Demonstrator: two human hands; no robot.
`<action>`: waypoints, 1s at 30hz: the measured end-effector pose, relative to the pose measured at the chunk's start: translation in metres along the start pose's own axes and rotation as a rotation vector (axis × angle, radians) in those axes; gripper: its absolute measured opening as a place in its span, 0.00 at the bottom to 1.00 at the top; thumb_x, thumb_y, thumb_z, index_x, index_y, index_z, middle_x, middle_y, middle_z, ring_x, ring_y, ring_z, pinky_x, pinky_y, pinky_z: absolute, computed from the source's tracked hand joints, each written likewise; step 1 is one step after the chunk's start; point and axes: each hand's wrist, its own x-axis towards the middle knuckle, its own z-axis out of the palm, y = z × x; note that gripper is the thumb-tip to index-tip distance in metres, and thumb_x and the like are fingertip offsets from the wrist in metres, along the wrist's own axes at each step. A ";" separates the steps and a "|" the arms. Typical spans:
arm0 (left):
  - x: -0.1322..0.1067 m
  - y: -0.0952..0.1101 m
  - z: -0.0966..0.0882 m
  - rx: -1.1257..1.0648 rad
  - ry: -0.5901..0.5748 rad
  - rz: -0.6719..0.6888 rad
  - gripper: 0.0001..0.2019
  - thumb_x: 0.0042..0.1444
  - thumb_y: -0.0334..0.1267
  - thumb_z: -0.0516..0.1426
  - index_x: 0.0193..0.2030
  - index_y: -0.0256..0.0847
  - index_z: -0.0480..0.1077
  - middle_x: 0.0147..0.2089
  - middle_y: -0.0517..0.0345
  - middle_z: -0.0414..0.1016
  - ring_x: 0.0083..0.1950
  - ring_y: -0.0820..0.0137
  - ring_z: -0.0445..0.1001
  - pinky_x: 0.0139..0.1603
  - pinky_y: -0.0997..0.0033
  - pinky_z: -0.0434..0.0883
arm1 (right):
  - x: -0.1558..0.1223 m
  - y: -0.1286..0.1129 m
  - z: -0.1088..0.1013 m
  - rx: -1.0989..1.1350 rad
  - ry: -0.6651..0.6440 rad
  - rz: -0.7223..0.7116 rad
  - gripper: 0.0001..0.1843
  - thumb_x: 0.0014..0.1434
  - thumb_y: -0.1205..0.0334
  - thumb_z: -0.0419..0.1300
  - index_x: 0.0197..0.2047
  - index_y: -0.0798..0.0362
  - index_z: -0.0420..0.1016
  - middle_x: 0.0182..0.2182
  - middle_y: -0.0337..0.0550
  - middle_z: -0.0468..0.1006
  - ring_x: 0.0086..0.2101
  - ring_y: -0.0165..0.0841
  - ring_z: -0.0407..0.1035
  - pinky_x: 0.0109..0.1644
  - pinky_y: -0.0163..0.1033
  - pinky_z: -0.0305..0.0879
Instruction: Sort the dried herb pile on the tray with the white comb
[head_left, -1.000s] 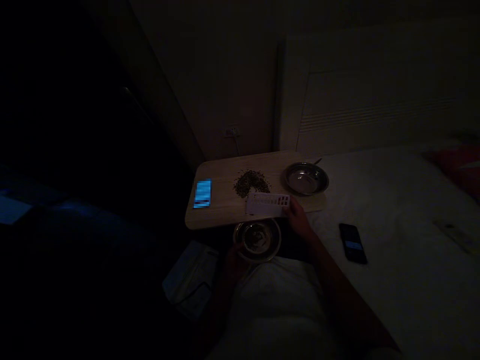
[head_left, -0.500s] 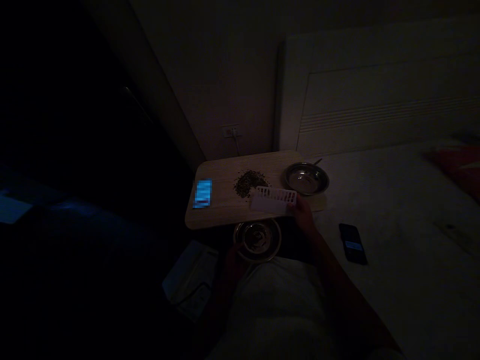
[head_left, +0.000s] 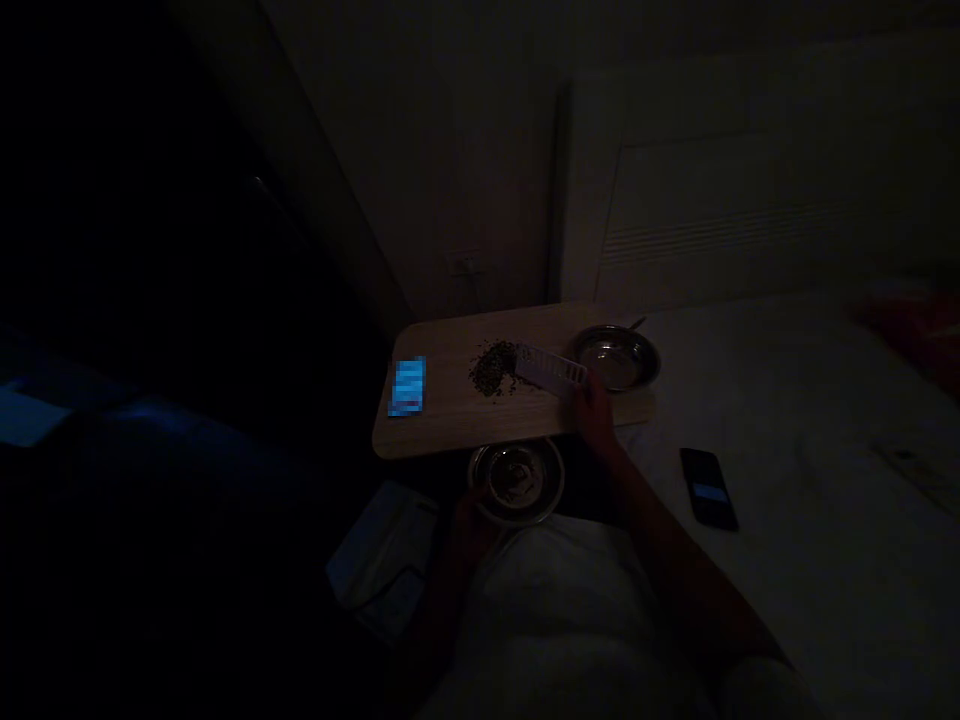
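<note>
My right hand [head_left: 592, 408] is closed on the right end of a white slotted plastic piece [head_left: 551, 372], shaped like a small rack or tray. Its far left end reaches the right side of a pile of small dark bits [head_left: 491, 368], perhaps seeds, on the wooden tabletop [head_left: 450, 435]. Below the table's near edge, my left hand [head_left: 471, 515] grips the left rim of a metal bowl [head_left: 555, 485]. Some dark bits seem to lie in that bowl. A second metal bowl [head_left: 649, 375], with a handle sticking out behind it, stands at the table's right end.
A lit, blurred-out screen [head_left: 407, 385] lies on the left of the table. On the pale bed surface [head_left: 795, 590] to the right rests a dark phone [head_left: 709, 490]. A box-like thing with a cable [head_left: 386, 560] sits low on the left. The room is very dark.
My right hand has moved slightly left, and the white slotted piece has tilted and shifted up against the pile's right side. My left hand and its bowl have stayed nearly still.
</note>
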 end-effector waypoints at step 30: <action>-0.011 0.008 0.013 -0.069 -0.021 -0.096 0.17 0.49 0.27 0.64 0.46 0.43 0.79 0.47 0.49 0.86 0.62 0.46 0.78 0.63 0.47 0.74 | 0.000 -0.015 -0.015 0.005 -0.114 -0.037 0.22 0.66 0.50 0.54 0.57 0.52 0.76 0.49 0.54 0.84 0.50 0.47 0.78 0.60 0.56 0.73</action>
